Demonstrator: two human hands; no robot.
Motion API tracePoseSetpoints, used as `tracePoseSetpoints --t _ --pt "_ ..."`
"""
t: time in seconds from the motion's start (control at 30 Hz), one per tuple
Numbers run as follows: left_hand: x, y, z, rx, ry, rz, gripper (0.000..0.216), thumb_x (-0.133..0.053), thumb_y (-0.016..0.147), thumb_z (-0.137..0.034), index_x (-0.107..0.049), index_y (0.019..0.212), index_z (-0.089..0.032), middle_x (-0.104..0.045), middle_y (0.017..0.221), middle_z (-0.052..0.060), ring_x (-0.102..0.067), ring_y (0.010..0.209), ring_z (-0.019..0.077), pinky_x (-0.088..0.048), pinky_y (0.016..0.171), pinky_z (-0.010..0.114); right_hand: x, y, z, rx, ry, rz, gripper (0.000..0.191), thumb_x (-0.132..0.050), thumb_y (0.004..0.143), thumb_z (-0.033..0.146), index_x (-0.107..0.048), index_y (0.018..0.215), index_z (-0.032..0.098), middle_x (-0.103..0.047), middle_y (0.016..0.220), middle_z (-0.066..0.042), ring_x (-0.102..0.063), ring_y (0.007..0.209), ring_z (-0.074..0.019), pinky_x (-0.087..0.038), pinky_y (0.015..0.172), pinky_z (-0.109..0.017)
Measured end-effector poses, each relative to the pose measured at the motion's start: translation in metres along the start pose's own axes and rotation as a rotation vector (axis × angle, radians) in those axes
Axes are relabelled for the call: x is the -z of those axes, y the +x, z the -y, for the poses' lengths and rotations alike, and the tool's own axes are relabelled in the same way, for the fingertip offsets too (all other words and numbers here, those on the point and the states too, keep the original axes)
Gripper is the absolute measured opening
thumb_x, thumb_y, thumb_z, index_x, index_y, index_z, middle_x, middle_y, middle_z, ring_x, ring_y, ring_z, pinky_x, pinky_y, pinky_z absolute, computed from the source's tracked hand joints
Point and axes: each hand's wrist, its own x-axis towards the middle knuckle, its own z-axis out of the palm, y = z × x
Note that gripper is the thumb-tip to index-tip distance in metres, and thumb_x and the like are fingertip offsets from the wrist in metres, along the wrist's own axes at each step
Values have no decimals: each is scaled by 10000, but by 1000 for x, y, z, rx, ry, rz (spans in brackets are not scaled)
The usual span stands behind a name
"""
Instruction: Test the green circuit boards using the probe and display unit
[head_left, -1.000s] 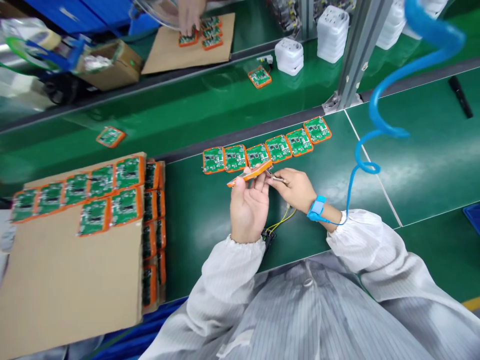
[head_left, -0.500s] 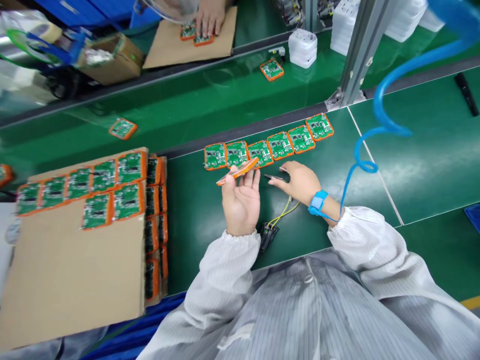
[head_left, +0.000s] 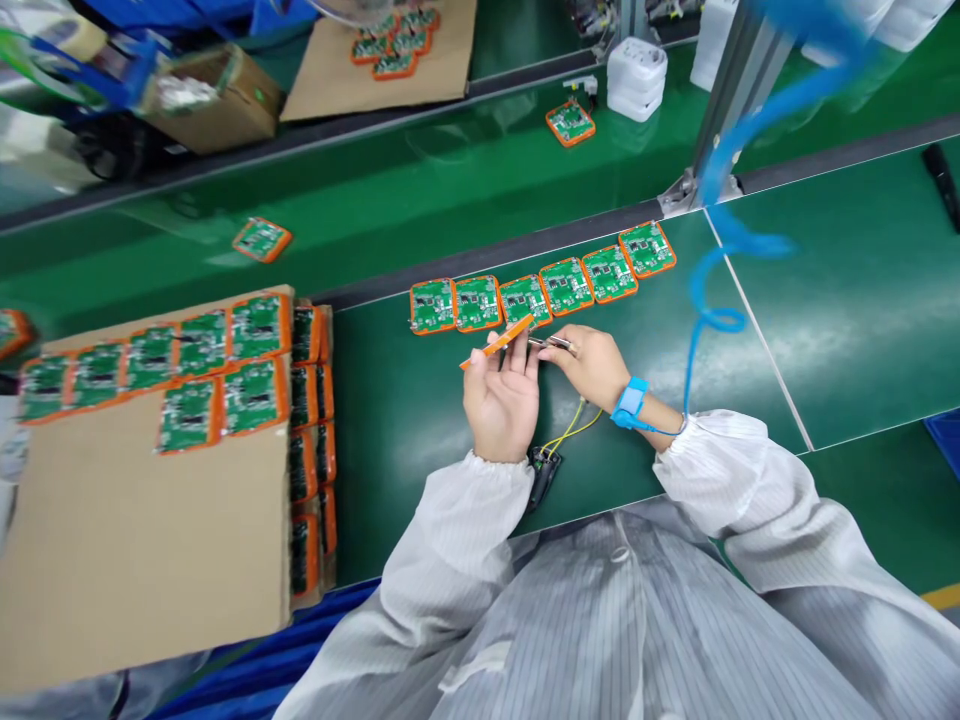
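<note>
My left hand, palm up, grips an orange-framed circuit board by its edges. The board is tilted and seen nearly edge-on, so its face is hidden. Close on its right, my right hand pinches metal tweezers, whose tips point left near the left fingertips; I cannot tell whether they touch the board. Just beyond the hands lies a row of several green circuit boards in orange frames. Below the hands, a small black device with yellow wires rests on the green table.
At left, a cardboard sheet bears several framed boards above stacked layers. A blue coiled cord runs from my right wrist strap. Past the ledge stand a metal post, white plastic pieces and a loose board.
My left hand has moved right with the board, towards the tweezers, and the board has turned more edge-on. A co-worker's hand has left the far cardboard, where more boards now show.
</note>
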Motion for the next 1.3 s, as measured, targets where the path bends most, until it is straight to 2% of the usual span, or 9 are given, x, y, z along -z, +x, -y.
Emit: tracePoseSetpoints --t 0.2,0.37,0.5,0.63,0.73,0.8,0.9,1.17,1.3 --pt "2 -1 2 -19 -21 29 283 -690 721 -465 -648 837 -210 -668 1104 45 -512 1243 221 -387 1078 408 -2 -1 0 -73 119 -56 139 -621 823 295 -645 758 175 -637 709 3 -562 671 -138 -394 636 -256" --pt "3 -2 3 -78 40 54 316 -669 730 -505 -663 876 -225 -655 1156 50 -490 1269 241 -388 1077 431 1 -1 3 -88 181 -75 138 -629 809 286 -635 722 180 -617 676 17 -549 664 -133 -385 635 -253" --pt "2 -4 5 -81 70 67 297 -694 719 -465 -674 922 -248 -668 1140 39 -523 1235 236 -402 1063 426 1 -1 4 -103 197 -59 132 -640 805 277 -622 727 172 -617 681 18 -548 663 -131 -390 637 -252" --pt "1 -5 5 -109 80 87 273 -692 728 -446 -679 918 -251 -682 1110 28 -550 1203 227 -408 1062 415 4 -3 4 -11 215 -23 149 -596 846 319 -621 873 175 -647 796 -3 -566 709 -133 -428 684 -262" --pt "2 -5 4 -129 94 96 268 -679 741 -447 -681 926 -253 -682 1114 24 -550 1206 225 -396 1078 415 12 -2 2 95 203 -31 250 -465 923 351 -590 1036 166 -654 943 -53 -586 813 -149 -455 762 -285" --pt "2 -5 4 -124 84 107 257 -682 742 -436 -683 928 -259 -681 1118 16 -547 1211 219 -387 1089 409 19 0 -1 180 177 -26 298 -368 961 330 -600 1034 158 -653 987 -75 -590 893 -162 -455 824 -303" --pt "2 -5 3 -107 68 120 252 -683 743 -424 -687 936 -262 -681 1123 12 -549 1210 214 -381 1097 408 29 4 -5 283 148 29 321 -358 967 305 -643 979 160 -669 959 -67 -598 913 -165 -456 853 -309" --pt "1 -7 4 -89 110 126 338 -712 707 -442 -682 997 -272 -675 1143 19 -531 1233 230 -370 1106 426 36 5 -6 279 132 -9 248 -483 920 248 -709 1000 187 -704 956 -55 -616 891 -168 -473 834 -321" --pt "1 -8 4 -89 119 146 378 -725 698 -421 -676 1043 -275 -666 1165 26 -545 1217 235 -382 1098 426 35 5 -8 272 139 -18 254 -485 918 250 -711 1023 199 -706 967 -52 -617 891 -166 -473 831 -325"
